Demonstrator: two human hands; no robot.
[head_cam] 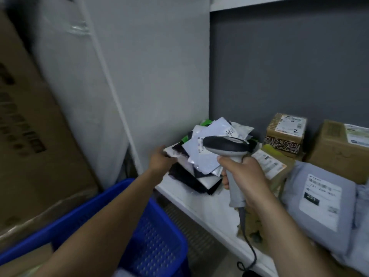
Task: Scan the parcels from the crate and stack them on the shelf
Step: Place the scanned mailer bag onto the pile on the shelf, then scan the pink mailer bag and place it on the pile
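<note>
Shelf (pixel 199 204), left hand (pixel 160 161) blurred at parcel pile (pixel 205 159), right hand (pixel 245 176) gripping scanner (pixel 225 145)

The white shelf (pixel 199 206) carries a loose pile of mailers (pixel 207 158) at its left end. To the right stand three cardboard boxes (pixel 337 152), two at the back. A grey bag (pixel 319 204) lies flat in front, label up.

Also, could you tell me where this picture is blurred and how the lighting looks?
Head view: the large cardboard box at the left is smeared by blur, its print unreadable; the scanner in the right hand is sharper; lighting is dim and even.
</note>
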